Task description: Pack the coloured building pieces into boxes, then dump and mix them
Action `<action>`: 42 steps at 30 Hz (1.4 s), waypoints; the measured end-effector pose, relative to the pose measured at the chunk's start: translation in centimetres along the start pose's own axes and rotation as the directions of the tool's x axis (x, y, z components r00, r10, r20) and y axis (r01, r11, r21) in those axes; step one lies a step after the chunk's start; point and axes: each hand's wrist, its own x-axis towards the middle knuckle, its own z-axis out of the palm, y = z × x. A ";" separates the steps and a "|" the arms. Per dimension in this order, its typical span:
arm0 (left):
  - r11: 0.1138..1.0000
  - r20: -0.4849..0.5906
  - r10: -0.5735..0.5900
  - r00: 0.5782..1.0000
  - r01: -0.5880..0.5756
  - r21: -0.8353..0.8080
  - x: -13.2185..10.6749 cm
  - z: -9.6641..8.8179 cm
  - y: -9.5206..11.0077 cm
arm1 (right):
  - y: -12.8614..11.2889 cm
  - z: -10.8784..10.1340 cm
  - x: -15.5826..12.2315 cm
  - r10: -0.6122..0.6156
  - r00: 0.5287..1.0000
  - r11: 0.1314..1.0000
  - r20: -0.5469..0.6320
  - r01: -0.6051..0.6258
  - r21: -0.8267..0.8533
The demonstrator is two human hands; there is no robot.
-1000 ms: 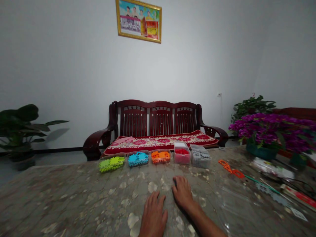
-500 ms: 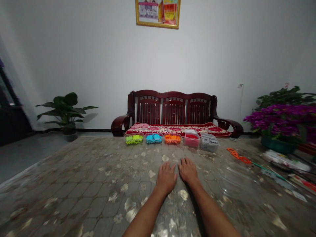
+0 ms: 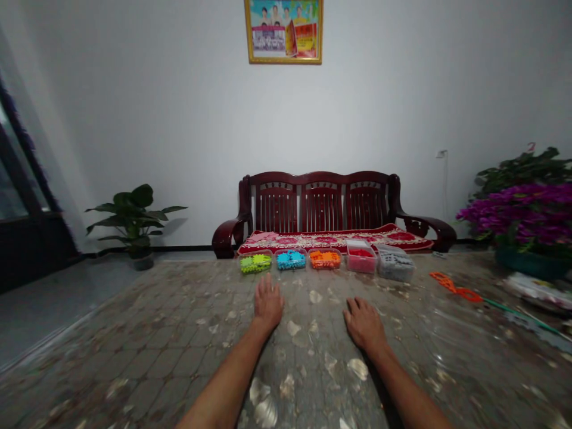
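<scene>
My left hand [image 3: 267, 302] lies flat on the patterned table [image 3: 179, 333], fingers stretched toward the far edge, holding nothing. My right hand [image 3: 364, 323] also rests flat on the table, a forearm's width to the right, empty. Along the far edge stands a row of clear tubs: green pieces [image 3: 255, 262], blue pieces [image 3: 291, 260], orange pieces [image 3: 325, 259], red pieces [image 3: 361, 258] and grey pieces [image 3: 394, 263]. The green tub is nearest my left hand.
Orange pieces joined in a chain [image 3: 454, 285] lie on the table at right, beside purple flowers in a pot [image 3: 527, 229] and some papers. A dark wooden bench [image 3: 328, 213] stands behind the table, a potted plant [image 3: 134, 220] on the floor at left.
My hands, side by side half a second ago, have moved apart: the left hand slid left and forward, the right hand slid right and back. The view has shifted slightly.
</scene>
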 end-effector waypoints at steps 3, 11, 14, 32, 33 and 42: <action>0.999 -0.001 -0.009 1.000 0.009 0.036 2.8 -0.4 -3.8 | 0.0 0.0 0.0 0.014 1.000 1.000 -0.002 -0.014 0.010; 0.993 0.120 0.087 0.989 -0.096 0.075 9.1 -0.6 -7.5 | 0.0 0.6 0.1 0.044 0.999 0.997 -0.031 -0.042 0.072; 0.990 0.144 0.107 0.984 -0.119 0.078 10.5 -0.3 -7.9 | -0.1 0.7 0.0 0.057 0.998 0.995 -0.039 -0.054 0.078; 0.920 0.048 0.381 0.923 -0.374 -0.113 2.9 -3.3 -5.2 | 0.0 1.3 0.1 0.057 0.997 0.994 -0.051 -0.052 0.100; 0.900 0.021 0.412 0.911 -0.403 -0.165 1.7 -3.6 -4.3 | 0.0 1.2 0.1 0.054 0.998 0.994 -0.045 -0.049 0.097; 0.689 -0.047 0.663 0.747 -0.633 -0.352 -5.7 -4.3 3.6 | -0.3 0.2 -0.3 0.049 0.999 0.989 -0.013 -0.047 0.140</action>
